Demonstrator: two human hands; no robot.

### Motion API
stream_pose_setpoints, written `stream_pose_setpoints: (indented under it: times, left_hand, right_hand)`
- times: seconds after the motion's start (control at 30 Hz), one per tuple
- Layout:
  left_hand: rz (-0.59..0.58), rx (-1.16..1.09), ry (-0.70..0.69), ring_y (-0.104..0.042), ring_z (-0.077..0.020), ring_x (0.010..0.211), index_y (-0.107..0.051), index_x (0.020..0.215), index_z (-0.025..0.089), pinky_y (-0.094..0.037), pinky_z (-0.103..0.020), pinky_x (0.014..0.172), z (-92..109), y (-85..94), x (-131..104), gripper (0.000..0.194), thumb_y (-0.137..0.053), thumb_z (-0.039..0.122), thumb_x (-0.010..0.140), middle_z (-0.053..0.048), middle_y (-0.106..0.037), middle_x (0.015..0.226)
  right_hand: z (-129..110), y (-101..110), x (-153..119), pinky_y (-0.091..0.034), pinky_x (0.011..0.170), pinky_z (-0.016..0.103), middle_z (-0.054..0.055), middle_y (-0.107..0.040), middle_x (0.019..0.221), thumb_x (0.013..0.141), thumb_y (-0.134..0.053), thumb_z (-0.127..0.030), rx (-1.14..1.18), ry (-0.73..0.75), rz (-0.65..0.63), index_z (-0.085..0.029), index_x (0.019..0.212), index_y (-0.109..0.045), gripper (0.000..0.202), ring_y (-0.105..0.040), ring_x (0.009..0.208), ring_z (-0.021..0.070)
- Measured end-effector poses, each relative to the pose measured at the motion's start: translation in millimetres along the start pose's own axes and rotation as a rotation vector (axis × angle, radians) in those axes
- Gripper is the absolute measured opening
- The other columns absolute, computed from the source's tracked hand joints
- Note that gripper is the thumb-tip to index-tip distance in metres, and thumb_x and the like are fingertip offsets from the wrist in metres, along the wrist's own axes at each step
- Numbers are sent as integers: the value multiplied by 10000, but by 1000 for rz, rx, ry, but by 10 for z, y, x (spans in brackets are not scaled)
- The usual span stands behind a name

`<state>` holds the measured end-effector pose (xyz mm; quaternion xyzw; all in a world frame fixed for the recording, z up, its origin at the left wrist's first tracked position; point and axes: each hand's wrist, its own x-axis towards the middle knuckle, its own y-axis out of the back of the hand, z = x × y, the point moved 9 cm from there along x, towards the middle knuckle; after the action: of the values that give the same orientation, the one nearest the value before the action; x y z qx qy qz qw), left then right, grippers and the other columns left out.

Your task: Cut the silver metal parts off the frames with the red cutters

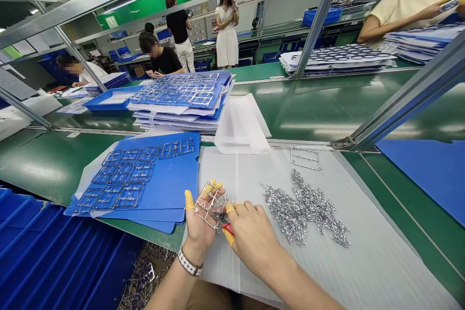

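Across the green desk in front of you, the job looks well begun but far from finished. Past your pale work sheet, a stack of sheets carries latticed frames on top, seemingly waiting their turn. To your left, a blue sheet bears rows of dark-looking frames, probably still left to do. Below the desk edge, a blue bin holds jumbled frames; you cannot tell whether those are spent. To your right lies a large heap of small twisted pieces, apparently the finished share, with a lone frame just behind. Your left hand grasps the current frame, some pieces seemingly on it, over the work sheet. Your right hand is closed around a red-handled tool, its tip at that frame, so this one appears partly done.
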<state>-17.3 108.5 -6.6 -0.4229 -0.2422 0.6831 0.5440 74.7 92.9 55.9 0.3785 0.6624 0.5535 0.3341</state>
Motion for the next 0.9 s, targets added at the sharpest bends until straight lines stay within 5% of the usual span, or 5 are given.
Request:
stream_pose_setpoints:
  times: [0.47, 0.73, 0.9]
  left_hand:
    - [35, 30, -34, -545, -283, 1129, -658, 1107, 136, -499, -338, 774, -2, 18, -2, 649, -372, 650, 833, -153, -625, 1191]
    - [59, 75, -88, -544, -274, 1124, -665, 1085, 155, -504, -366, 822, 39, 60, 3, 637, -362, 655, 832, -138, -613, 1206]
    - [62, 198, -214, -449, -310, 1234, -639, 1136, 181, -426, -427, 951, 169, 78, -56, 583, -401, 620, 835, -122, -583, 1258]
  right_hand:
    - [-4, -35, 21, -348, 710, 388, 105, -628, 891, 816, -562, -241, -16, 6, 24, -156, 991, -612, 201, -563, 857, 276]
    - [-84, -49, 28, -394, 664, 363, 110, -630, 843, 777, -542, -102, -103, 30, 6, -128, 1043, -596, 273, -579, 789, 257]
    - [184, 41, 48, -410, 707, 331, 71, -641, 869, 800, -568, -242, 292, -59, 36, -177, 928, -601, 148, -583, 824, 220]
